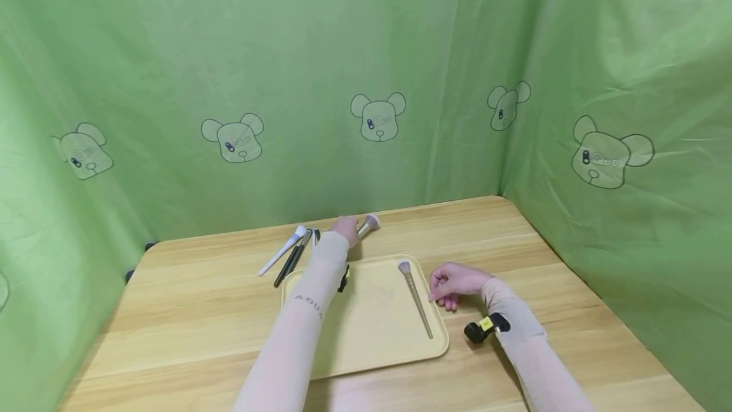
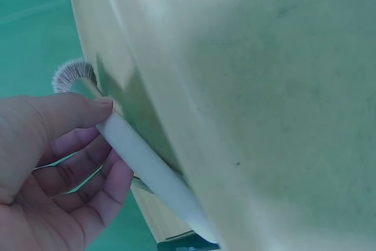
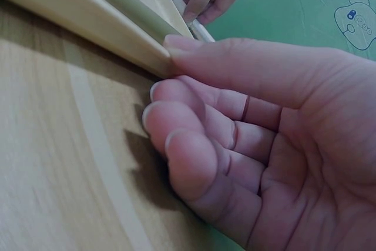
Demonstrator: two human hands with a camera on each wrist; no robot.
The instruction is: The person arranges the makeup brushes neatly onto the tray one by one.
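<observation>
A makeup brush with a pale handle [image 2: 150, 163] and a dense, fluffy head [image 1: 372, 222] is pinched between the thumb and fingers of my left hand [image 1: 345, 229], just past the far rim of a cream tray [image 1: 372, 316]. Its head points to the right in the head view. My right hand [image 1: 462, 280] is at the tray's right edge. In the right wrist view the thumb lies on the rim and the index fingertip sits under it, with the other fingers curled below. A slim brush with a brownish handle [image 1: 420, 304] lies inside the tray along its right side.
Left of my left forearm, a white brush [image 1: 280, 253] and dark-handled brushes [image 1: 293, 260] lie close together on the wooden table [image 1: 189, 310], partly hidden by the arm. Green curtains [image 1: 309, 49] with bear-head prints stand behind and at both sides of the table.
</observation>
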